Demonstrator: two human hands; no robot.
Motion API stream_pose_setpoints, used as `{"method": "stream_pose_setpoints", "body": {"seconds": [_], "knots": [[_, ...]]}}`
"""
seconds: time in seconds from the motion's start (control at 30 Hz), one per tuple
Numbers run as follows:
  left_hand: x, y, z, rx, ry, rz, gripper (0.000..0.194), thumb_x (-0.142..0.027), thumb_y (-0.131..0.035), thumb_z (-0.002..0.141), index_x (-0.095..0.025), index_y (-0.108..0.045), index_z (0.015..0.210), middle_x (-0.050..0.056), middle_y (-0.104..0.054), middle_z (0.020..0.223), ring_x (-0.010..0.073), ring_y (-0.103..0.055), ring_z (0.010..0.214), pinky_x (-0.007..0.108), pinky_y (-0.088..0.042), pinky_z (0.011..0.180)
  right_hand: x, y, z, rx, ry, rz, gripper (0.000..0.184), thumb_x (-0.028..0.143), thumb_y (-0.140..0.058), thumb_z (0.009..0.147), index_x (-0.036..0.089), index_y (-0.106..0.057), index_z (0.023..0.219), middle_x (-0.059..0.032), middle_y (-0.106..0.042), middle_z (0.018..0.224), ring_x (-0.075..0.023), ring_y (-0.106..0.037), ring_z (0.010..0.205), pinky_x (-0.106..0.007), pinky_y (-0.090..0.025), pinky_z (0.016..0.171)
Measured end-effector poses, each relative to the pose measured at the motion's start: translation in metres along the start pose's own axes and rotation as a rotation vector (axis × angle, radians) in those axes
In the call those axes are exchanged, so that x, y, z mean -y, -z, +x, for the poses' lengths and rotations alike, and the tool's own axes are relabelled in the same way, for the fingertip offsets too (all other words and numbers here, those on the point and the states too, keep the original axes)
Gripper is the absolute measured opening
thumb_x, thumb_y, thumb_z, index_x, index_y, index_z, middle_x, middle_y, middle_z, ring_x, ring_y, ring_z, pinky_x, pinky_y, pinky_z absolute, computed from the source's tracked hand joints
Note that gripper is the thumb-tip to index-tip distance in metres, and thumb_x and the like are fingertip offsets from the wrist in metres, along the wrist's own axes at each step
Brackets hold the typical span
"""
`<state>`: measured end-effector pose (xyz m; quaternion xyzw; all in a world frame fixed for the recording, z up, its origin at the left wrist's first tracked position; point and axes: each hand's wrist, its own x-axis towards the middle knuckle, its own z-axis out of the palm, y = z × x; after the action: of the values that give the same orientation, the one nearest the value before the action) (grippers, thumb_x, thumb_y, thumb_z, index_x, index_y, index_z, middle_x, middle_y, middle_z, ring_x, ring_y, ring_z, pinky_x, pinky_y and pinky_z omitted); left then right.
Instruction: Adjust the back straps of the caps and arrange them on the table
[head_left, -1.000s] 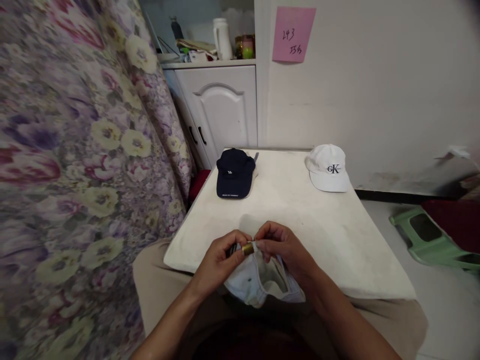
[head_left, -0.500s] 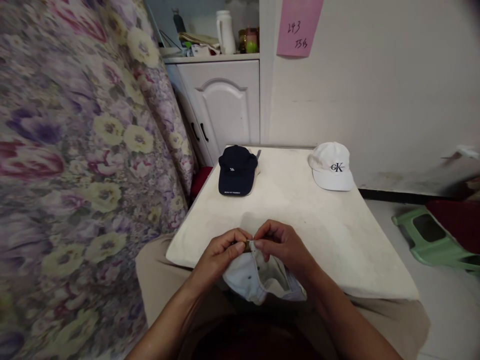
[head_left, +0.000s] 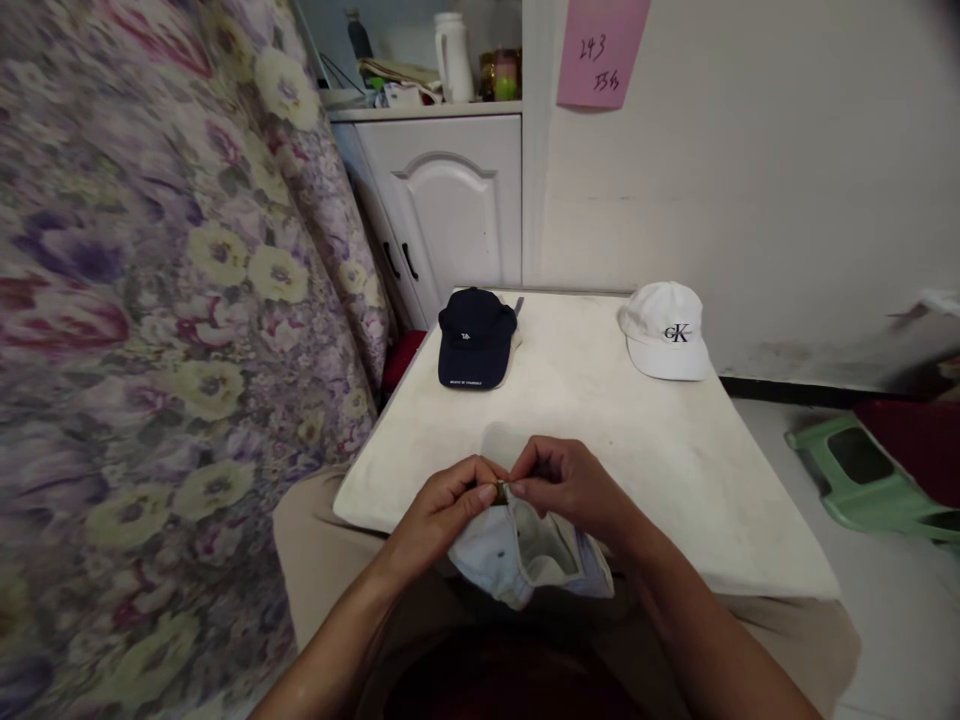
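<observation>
A pale, light-coloured cap hangs from both my hands over my lap, at the near edge of the table, its hollow inside partly facing me. My left hand is closed in a pinch on the cap's strap at a small brass-coloured buckle, mostly covered by the fingers. Right beside it, my right hand pinches the strap's other side. The two sets of fingertips nearly meet, and the strap's end is hidden between them.
On the cream-covered table, a navy cap sits back left and a white cap with black letters back right. A floral curtain hangs at left. A green stool stands at right; a white cabinet is behind.
The brass buckle, plainly visible a second ago, is now mostly covered by my left fingers. Both hands stay pinched on the strap. The view has shifted slightly.
</observation>
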<state>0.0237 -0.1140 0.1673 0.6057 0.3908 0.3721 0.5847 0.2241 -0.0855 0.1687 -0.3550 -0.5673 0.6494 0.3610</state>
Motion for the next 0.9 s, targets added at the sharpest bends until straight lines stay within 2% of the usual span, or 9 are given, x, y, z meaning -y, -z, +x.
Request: {"method": "stream_pose_setpoints", "body": {"seconds": [0.2,0.43,0.6,0.9], "knots": [[-0.004,-0.003,0.001,-0.006,-0.032,0.134,0.021,-0.032,-0.053,0.098,-0.017,-0.058,0.084,0.003,-0.063,0.095,0.0160,-0.053,0.085,0.026,-0.039,0.074,-0.004,0.003,0.005,0.014,-0.023,0.041,0.012,0.020,-0.072,0.070,0.016,-0.061,0.070,0.0056,-0.055,0.056,-0.0068,-0.046,0.048,-0.021,-0.035,0.046],[-0.009,-0.006,0.002,0.000,-0.050,0.216,0.021,-0.033,-0.053,0.097,-0.017,-0.059,0.085,0.004,-0.064,0.093,0.0176,-0.054,0.085,0.028,-0.040,0.076,-0.010,0.011,0.011,0.094,-0.045,0.100,0.014,0.022,-0.075,0.068,0.016,-0.063,0.070,0.0040,-0.059,0.060,-0.0069,-0.048,0.048,-0.021,-0.036,0.047],[-0.010,-0.008,0.004,-0.024,-0.031,0.237,0.023,-0.034,-0.053,0.097,-0.017,-0.059,0.083,0.004,-0.065,0.093,0.0177,-0.055,0.085,0.028,-0.040,0.076,-0.010,0.010,0.010,0.037,-0.022,0.021,0.013,0.021,-0.073,0.070,0.017,-0.061,0.071,0.0054,-0.056,0.056,-0.0071,-0.047,0.048,-0.021,-0.036,0.047],[-0.008,-0.008,0.006,-0.040,0.025,0.226,0.027,-0.039,-0.053,0.097,-0.017,-0.056,0.081,-0.001,-0.056,0.080,0.0128,-0.045,0.072,0.024,-0.034,0.064,-0.009,0.010,0.004,0.053,-0.007,0.143,0.010,0.022,-0.069,0.072,0.017,-0.062,0.077,0.0033,-0.061,0.065,-0.0105,-0.058,0.055,-0.026,-0.045,0.057]]}}
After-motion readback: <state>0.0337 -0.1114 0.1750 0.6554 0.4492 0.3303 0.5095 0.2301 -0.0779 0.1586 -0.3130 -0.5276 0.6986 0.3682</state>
